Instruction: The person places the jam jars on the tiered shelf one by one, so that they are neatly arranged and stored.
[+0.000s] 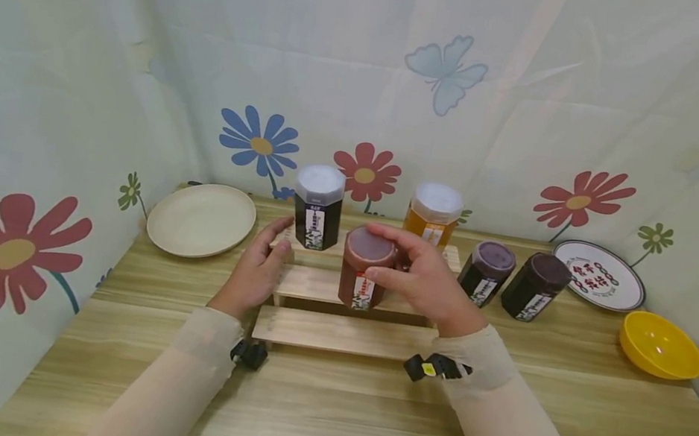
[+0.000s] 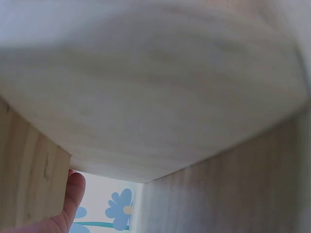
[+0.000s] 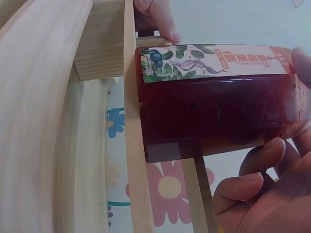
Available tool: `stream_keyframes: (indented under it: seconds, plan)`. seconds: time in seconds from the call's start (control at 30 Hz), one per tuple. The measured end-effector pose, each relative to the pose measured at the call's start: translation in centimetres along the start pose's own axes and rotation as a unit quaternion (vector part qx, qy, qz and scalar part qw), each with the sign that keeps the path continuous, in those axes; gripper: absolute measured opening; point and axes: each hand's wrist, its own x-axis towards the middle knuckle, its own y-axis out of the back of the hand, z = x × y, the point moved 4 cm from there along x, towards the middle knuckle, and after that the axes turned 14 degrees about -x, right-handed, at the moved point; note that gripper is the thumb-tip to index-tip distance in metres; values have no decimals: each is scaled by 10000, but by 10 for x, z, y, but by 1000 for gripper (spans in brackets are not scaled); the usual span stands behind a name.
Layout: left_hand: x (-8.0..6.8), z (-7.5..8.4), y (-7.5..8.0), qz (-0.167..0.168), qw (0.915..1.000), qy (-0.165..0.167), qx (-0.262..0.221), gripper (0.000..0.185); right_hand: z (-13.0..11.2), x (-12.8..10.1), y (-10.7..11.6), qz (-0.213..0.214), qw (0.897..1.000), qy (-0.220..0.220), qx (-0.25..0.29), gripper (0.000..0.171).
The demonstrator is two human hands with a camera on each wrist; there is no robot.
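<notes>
Fingers of the right hand (image 1: 426, 282) pinch the red jar (image 1: 351, 278) near its lid, upright at the rack's (image 1: 339, 333) middle step; whether its base rests there, I cannot tell. Fingers of the left hand (image 1: 257, 268) are parted from the thumb at the rack's left end, near the dark jar (image 1: 324, 225) on the top step. Rightward, 2 purple-lidded jars (image 1: 522, 285) stand on the tabletop (image 1: 327, 411).
</notes>
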Motion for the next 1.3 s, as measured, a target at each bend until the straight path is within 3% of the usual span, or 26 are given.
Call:
stream_keyframes:
  seconds: [0.6,0.83,1.13,1.3]
  plan:
    - [3,1,-1,-32,10000,47,-8,52,-3,-3,3,-40,9998,111,-175,62]
    - [2,-1,0,-37,10000,26,50,52,-10,-21,18,526,9934,273,-983,66]
    - [1,1,0,-1,10000,22,2,52,-9,-58,54,1012,9904,627,-695,53]
    - [1,1,-2,60,9999,132,25,51,0,-72,82,1634,9800,696,-893,48]
